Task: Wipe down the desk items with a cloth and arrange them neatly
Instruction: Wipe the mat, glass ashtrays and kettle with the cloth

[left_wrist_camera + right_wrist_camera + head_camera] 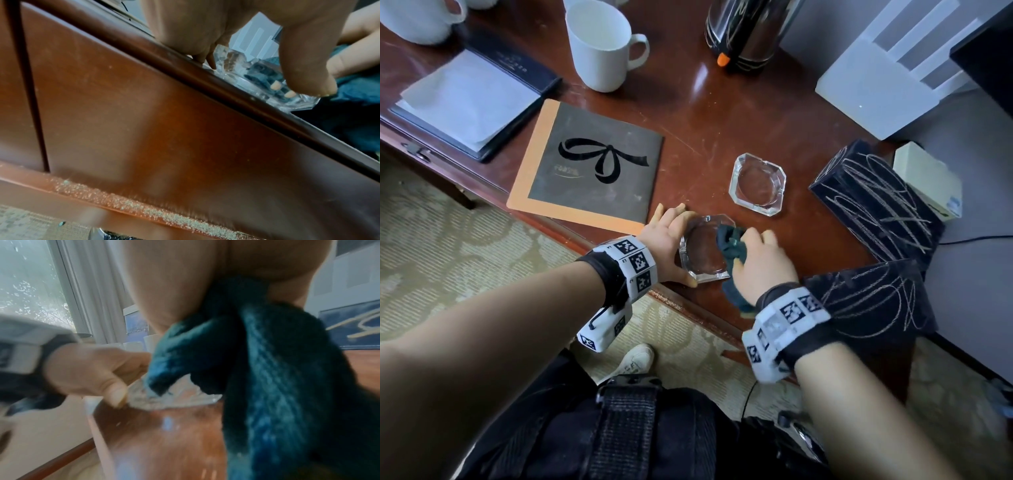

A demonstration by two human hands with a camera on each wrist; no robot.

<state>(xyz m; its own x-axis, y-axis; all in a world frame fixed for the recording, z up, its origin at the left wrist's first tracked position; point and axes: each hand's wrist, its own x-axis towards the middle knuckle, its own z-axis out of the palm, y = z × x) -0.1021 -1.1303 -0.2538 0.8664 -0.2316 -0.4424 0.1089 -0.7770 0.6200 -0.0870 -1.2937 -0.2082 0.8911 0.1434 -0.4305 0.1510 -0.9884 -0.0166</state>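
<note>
- Head view: a glass ashtray [703,248] is seen flat on the wooden desk [722,113], close to its near edge, where it can be reached by both hands at once.
- The ashtray is braced by the left hand [666,236]: its fingers are curled over the far rim and its thumb [308,71] is set against the near side, presumably so that the smooth glass is kept from sliding while it is rubbed.
- A dark teal cloth [731,241] is bunched in the right hand [760,257], whose fingers are closed round it; the wad is pressed onto the ashtray's right rim and into its hollow, and a loose tail is left hanging below the palm.
- The bunching is judged deliberate: a firm pad is given for the recessed dish.
- A second ashtray [757,183] lies a little further back, apart from the first; whether it has been wiped cannot be told.
- A booklet with a bow design [589,168], a white mug [602,44] and a notepad folder [469,99] are spread loosely and at odd angles, so the arranging is judged not yet done.
</note>
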